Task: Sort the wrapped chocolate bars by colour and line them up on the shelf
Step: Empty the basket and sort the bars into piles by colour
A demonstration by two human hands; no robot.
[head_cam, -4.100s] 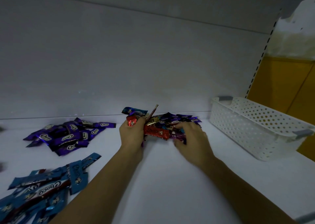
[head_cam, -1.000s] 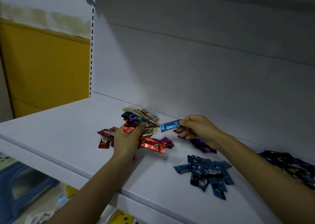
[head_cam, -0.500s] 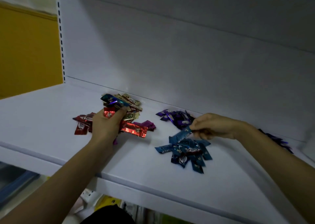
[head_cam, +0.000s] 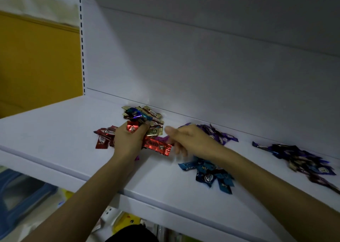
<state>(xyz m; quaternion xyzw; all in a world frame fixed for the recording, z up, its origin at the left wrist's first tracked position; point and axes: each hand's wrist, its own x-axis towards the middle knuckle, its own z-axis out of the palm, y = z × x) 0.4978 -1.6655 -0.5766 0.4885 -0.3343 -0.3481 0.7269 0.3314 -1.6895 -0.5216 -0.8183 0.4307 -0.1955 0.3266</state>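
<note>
— Which step?
— Sorting; my left fingers point(head_cam: 121, 133) clamp mixed bars point(head_cam: 156, 147) at the shelf point(head_cam: 55, 136); right fingers point(head_cam: 179, 148) blurred, I can't tell their grip.
— Next?
— Probably pinch one bar; match it to the blue pile point(head_cam: 207, 171) or purple pile point(head_cam: 220, 136).

on shelf point(head_cam: 55, 131) | left heap point(head_cam: 153, 115) | rear heap point(head_cam: 219, 137) behind front heap point(head_cam: 207, 175) | far heap point(head_cam: 303, 159) right

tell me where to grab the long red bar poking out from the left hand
Probably take the red bar by its flat crimped right end, coming from the right: that end juts free, while the left hand holds the other.
</note>
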